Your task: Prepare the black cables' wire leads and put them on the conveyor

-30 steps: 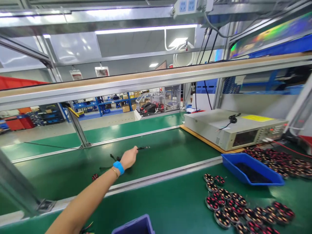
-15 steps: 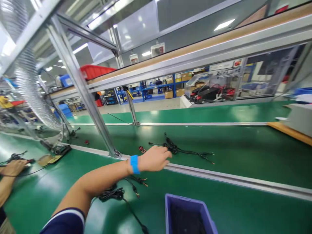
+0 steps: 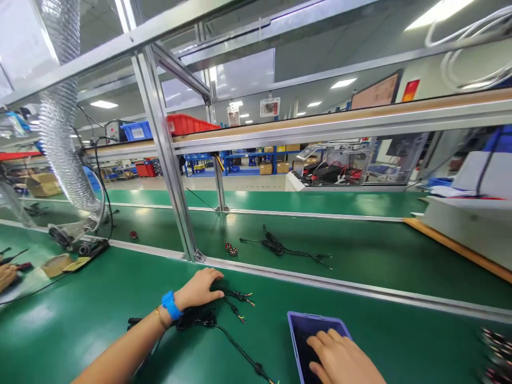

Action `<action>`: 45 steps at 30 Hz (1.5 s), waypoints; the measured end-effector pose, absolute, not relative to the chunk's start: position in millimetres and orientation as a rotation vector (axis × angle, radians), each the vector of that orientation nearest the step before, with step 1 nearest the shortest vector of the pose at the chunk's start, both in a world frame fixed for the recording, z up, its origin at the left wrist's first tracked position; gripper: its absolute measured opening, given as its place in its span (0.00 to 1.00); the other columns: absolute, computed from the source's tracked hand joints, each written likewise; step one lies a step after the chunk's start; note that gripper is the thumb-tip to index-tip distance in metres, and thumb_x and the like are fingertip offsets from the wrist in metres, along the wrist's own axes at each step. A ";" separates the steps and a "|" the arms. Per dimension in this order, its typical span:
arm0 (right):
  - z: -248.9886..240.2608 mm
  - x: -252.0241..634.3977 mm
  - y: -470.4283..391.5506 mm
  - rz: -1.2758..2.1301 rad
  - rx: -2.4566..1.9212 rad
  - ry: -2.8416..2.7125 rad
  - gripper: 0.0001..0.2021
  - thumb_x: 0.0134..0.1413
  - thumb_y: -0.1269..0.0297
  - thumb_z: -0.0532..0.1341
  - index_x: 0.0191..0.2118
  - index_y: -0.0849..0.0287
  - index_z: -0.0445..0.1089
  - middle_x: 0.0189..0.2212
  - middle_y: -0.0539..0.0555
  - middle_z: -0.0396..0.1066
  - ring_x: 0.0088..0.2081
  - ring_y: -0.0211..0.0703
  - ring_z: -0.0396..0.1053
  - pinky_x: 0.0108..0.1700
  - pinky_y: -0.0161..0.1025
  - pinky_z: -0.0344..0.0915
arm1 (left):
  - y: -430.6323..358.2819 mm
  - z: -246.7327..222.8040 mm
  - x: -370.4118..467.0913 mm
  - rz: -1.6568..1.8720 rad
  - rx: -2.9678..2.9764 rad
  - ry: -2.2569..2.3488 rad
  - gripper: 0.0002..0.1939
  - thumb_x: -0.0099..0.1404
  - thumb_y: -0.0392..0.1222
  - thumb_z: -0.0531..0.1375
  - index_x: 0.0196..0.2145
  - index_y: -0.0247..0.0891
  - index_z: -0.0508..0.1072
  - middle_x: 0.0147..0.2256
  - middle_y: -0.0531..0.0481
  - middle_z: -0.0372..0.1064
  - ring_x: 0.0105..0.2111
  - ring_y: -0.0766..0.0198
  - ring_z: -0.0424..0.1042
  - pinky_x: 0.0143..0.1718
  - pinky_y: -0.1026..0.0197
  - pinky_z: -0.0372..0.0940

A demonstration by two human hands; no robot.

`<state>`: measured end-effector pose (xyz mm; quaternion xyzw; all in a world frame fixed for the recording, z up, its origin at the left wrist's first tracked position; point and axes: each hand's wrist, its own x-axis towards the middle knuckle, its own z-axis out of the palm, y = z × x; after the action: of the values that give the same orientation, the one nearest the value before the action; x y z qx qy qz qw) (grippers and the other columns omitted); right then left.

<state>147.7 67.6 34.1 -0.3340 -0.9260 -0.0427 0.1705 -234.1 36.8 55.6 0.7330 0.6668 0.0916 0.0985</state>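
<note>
My left hand [image 3: 201, 288], with a blue band on its wrist, is over a bundle of black cables [image 3: 196, 319] on the green bench [image 3: 100, 309]. Its thumb and fingers are apart, and the palm side is hidden. Stripped coloured wire ends show just right of it. My right hand [image 3: 338, 354] reaches into a purple bin [image 3: 294, 341]; its fingers are spread a little over the dark contents, which are hard to make out. Past the metal rail lies another coil of black cable [image 3: 276, 244], with small red-and-black round parts [image 3: 231, 249] to its left.
A metal post [image 3: 168, 160] rises from the rail [image 3: 344, 290]. At the far left are another person's hand [image 3: 8, 276] and a tape roll [image 3: 56, 265]. Round parts [image 3: 498, 352] stand at the right edge. A grey machine [image 3: 464, 229] is behind.
My left hand has come back from the cable beyond the rail to the bundle on the near bench. My right hand has come into view at the purple bin. The view has turned.
</note>
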 end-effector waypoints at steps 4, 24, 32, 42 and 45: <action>36.6 129.2 57.4 -0.018 -1.156 -2.641 0.16 0.41 0.87 0.62 0.29 0.57 0.74 0.28 0.53 0.77 0.34 0.52 0.77 0.36 0.39 0.64 | 64.9 40.8 -190.4 0.360 2.236 1.813 0.13 0.63 0.46 0.66 0.44 0.38 0.74 0.44 0.46 0.73 0.46 0.54 0.72 0.48 0.52 0.66; 76.9 152.2 38.5 0.795 -1.166 -2.143 0.09 0.57 0.73 0.55 0.29 0.57 0.69 0.26 0.49 0.73 0.28 0.41 0.71 0.32 0.33 0.64 | -23.7 92.1 -69.8 0.946 1.651 1.341 0.25 0.66 0.67 0.56 0.35 0.41 0.74 0.32 0.50 0.74 0.29 0.62 0.72 0.31 0.64 0.68; 69.4 157.9 26.9 0.948 -1.014 -1.886 0.09 0.59 0.66 0.57 0.32 0.57 0.74 0.30 0.52 0.77 0.30 0.43 0.73 0.34 0.34 0.67 | 19.3 40.5 -15.9 1.092 1.200 0.988 0.31 0.57 0.70 0.65 0.30 0.34 0.75 0.21 0.53 0.66 0.19 0.69 0.64 0.16 0.71 0.56; 76.9 161.4 18.1 1.008 -1.010 -1.600 0.09 0.58 0.60 0.63 0.29 0.55 0.74 0.29 0.49 0.76 0.30 0.42 0.72 0.33 0.32 0.67 | 9.0 45.0 -18.7 1.178 1.051 0.941 0.25 0.56 0.61 0.71 0.31 0.34 0.77 0.32 0.48 0.68 0.27 0.67 0.68 0.18 0.73 0.60; 79.4 162.2 16.2 1.025 -1.007 -1.594 0.08 0.58 0.60 0.63 0.28 0.55 0.74 0.29 0.49 0.75 0.30 0.42 0.71 0.34 0.31 0.67 | 8.4 45.2 -19.3 1.168 1.080 0.945 0.24 0.57 0.61 0.70 0.31 0.34 0.77 0.32 0.48 0.67 0.28 0.66 0.68 0.19 0.73 0.61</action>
<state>162.2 16.2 79.4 -0.4122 -0.6526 0.4197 0.4775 -19.3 8.4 45.2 0.4660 0.4078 0.5042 0.6018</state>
